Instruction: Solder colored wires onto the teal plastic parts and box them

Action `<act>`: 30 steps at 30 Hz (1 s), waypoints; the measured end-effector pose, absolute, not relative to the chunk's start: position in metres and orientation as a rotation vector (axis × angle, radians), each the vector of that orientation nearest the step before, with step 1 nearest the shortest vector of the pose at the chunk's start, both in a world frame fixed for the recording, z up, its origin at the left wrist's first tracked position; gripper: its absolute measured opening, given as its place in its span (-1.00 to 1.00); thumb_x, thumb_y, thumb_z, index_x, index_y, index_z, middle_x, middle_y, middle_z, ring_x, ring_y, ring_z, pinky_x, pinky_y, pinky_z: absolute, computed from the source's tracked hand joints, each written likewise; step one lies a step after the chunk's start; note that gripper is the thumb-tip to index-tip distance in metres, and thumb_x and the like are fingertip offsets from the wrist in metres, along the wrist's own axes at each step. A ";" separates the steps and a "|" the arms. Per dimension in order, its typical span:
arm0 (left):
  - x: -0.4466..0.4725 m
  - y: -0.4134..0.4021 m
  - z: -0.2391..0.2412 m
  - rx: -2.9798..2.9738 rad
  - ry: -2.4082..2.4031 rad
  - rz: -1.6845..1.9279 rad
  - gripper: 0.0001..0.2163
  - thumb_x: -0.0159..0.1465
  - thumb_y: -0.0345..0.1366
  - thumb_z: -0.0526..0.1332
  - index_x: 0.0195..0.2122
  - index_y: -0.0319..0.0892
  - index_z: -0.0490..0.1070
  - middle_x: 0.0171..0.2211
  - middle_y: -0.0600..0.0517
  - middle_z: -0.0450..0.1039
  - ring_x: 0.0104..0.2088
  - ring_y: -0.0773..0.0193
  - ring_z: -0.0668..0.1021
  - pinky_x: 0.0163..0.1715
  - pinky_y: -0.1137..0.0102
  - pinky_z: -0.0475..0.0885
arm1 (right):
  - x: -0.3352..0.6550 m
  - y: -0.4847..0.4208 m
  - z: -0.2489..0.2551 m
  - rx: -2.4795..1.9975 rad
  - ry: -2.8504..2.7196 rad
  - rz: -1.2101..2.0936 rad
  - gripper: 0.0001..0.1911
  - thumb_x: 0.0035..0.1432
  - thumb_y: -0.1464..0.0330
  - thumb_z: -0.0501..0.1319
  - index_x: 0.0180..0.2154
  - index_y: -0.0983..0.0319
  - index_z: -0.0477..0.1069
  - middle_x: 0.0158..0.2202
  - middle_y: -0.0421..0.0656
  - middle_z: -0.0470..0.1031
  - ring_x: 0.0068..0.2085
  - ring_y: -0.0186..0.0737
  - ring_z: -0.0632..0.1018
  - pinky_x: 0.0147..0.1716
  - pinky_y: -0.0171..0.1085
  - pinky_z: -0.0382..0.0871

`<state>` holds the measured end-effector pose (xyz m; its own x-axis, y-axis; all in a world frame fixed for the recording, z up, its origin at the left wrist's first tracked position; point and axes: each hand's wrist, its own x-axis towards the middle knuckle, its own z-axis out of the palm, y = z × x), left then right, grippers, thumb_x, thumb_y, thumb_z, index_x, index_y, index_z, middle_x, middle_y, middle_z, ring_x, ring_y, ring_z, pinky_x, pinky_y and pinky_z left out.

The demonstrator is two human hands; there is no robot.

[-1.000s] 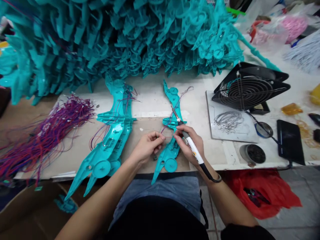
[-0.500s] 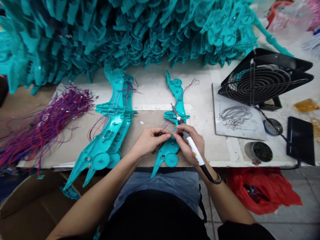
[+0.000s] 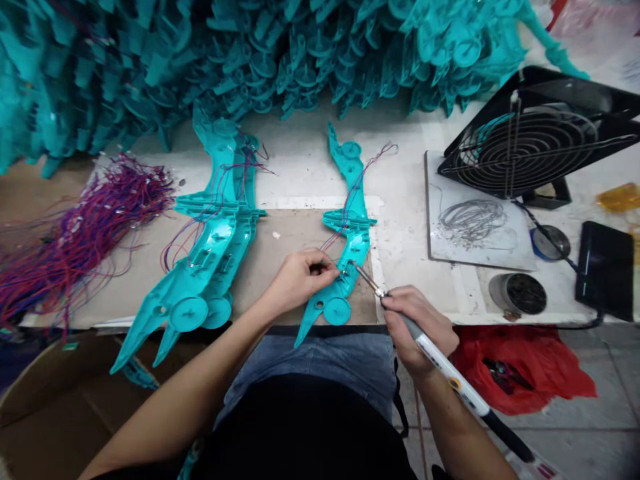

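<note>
A long teal plastic part [image 3: 345, 253] lies on the brown mat in front of me, with thin red and blue wires [image 3: 350, 193] running along it. My left hand [image 3: 299, 280] is closed in a pinch on a wire at the part's middle. My right hand [image 3: 417, 328] grips a white-handled soldering iron [image 3: 440, 363], its metal tip touching the part right beside my left fingertips.
A stack of matching teal parts [image 3: 210, 253] lies to the left, beside a bundle of red and purple wires [image 3: 85, 233]. A big heap of teal parts [image 3: 260, 53] fills the back. A black fan [image 3: 535, 147], solder wire coil [image 3: 470, 220], round tin [image 3: 517, 293] and black box [image 3: 605, 267] sit right.
My right hand has swung the soldering iron round, from tip pointing away to tip down on the part, and drawn back toward the table edge. My left hand keeps its pinch.
</note>
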<state>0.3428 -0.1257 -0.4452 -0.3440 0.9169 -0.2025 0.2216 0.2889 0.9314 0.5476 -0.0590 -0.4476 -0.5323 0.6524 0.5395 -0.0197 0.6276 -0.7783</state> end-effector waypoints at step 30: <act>0.336 -0.124 -0.446 1.176 1.735 0.980 -0.92 0.12 -0.36 0.23 -0.48 -0.23 0.48 -0.51 0.08 0.37 -0.48 0.39 0.38 -0.46 0.49 0.28 | 0.554 -0.068 -0.457 -0.308 -2.152 0.828 -0.64 0.04 0.62 0.20 -0.12 0.22 0.45 -0.48 -0.18 0.34 -0.36 -0.23 0.44 -0.40 -0.20 0.45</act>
<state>0.3358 -0.1238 -0.4461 -0.2435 0.9509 -0.1910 0.3273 0.2660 0.9067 0.5538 -0.0678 -0.4570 -0.6564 0.4655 0.5937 -0.0527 0.7567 -0.6516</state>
